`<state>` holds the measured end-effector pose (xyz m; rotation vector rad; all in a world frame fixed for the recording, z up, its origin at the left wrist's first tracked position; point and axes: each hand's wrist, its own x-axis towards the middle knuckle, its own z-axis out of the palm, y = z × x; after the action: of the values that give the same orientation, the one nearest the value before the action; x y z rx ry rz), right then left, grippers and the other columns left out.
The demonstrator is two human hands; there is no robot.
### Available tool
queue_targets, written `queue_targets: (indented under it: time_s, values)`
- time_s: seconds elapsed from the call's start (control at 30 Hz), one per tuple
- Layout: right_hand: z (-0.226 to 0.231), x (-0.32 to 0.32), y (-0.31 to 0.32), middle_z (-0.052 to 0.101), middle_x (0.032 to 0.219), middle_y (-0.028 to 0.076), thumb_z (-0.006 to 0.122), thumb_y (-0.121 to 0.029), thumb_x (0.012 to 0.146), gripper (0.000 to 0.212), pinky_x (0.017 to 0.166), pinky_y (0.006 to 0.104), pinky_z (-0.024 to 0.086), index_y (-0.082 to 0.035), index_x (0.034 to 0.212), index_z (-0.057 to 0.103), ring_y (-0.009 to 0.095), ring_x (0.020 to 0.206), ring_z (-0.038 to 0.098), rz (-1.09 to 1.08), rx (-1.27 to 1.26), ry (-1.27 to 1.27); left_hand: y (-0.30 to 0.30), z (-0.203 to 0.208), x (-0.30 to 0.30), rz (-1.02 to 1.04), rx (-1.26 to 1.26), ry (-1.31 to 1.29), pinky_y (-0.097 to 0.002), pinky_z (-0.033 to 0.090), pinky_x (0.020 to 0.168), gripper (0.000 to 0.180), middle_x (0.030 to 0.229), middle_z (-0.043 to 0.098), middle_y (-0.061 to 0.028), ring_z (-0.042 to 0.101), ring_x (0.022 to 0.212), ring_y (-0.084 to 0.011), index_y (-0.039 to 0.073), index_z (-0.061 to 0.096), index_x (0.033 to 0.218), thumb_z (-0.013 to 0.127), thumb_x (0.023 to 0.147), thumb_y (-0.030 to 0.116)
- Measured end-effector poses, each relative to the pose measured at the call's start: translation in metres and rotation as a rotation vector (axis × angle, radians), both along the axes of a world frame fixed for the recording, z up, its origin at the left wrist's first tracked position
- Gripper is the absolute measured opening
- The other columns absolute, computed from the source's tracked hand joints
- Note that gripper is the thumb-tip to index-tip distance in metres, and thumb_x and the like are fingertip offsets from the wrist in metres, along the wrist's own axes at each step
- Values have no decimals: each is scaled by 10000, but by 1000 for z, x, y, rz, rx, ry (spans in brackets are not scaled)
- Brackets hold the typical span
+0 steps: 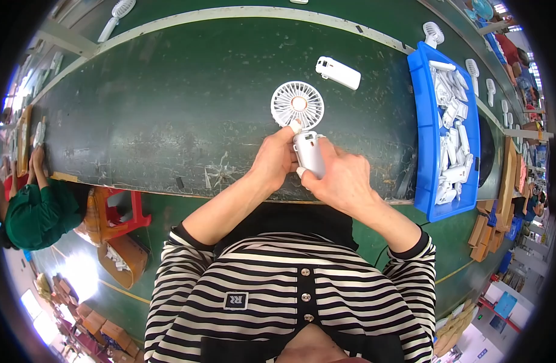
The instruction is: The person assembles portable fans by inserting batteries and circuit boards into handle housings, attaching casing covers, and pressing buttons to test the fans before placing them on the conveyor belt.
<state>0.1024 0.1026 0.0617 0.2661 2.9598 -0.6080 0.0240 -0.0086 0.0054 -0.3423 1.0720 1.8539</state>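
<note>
Over the near edge of the green table, both my hands meet around a small white handheld fan (297,105) with a round caged head. My left hand (273,158) is closed at the fan's neck, its thumb against the lower rim of the cage. In my right hand (341,175) is a white handle casing (309,154), gripped by the fingers and thumb just below the fan head. Whether casing and head are fully joined is hidden by my fingers. Farther off to the right, a second white handle casing (339,73) lies on the table.
A blue bin (424,130) full of white plastic casings stands at the table's right end. More white fans, such as one fan (432,34), lie beyond the table's rim. At far left a person in green (42,209) sits near a red stool (136,209).
</note>
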Motion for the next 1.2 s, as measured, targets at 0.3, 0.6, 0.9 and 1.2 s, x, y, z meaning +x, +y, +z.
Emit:
queue_targets:
  time_s: [0.3,0.6,0.9,1.2]
  values:
    - [-7,0,0,594,652,169,632,-254,633,489,481,404,481,31,1010,505,317,530,595,69,73,30,0,5,0,-3,25,-2,-323,471,656,375,916,593,-107,594,782,-199,-2,527,1020,445,868,330]
    - [-9,0,2,594,646,154,639,-261,632,506,464,395,478,44,1012,504,307,519,592,123,130,95,6,0,2,-65,-106,70,-316,486,665,279,897,588,-116,594,765,-193,-32,562,975,556,827,205]
    - [4,12,4,588,731,156,704,-320,647,598,494,383,467,40,1064,472,308,607,589,150,40,56,6,-4,0,-60,-100,61,-323,504,680,255,909,594,-117,602,791,-200,-36,565,976,541,827,169]
    - [-1,18,5,585,738,135,712,-293,646,570,489,354,467,23,1068,494,268,611,594,127,-9,214,1,-6,-3,-48,-36,94,-332,508,695,240,897,610,-114,605,802,-195,-41,573,969,546,824,149]
